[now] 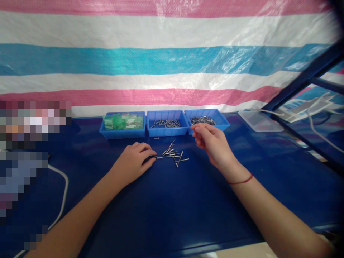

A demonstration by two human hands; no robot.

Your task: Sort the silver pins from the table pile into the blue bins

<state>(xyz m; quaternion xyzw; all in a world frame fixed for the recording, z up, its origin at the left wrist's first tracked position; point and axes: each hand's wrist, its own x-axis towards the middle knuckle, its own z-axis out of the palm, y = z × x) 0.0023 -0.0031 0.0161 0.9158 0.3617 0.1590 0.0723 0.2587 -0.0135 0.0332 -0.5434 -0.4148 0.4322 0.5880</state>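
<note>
My left hand (137, 157) rests low over the table, thumb and index finger closed around the thin end of a blind rivet (159, 157). To its right lies a loose pile of metal blind rivets (172, 154), with a single rivet (160, 138) apart from them near the bins. My right hand (212, 141), a red string on its wrist, is raised in front of the right blue bin (221, 122). Its fingertips are pinched together; whether anything is between them is hidden. Many rivets (202, 121) fill that bin.
The middle blue bin (168, 132) holds rivets, and the left blue bin (123, 134) holds small green-tinted plastic bags (120, 122). A clear plastic lid (260, 121) lies at the right by a dark metal frame (298, 80). A white cable (66, 186) runs along the left.
</note>
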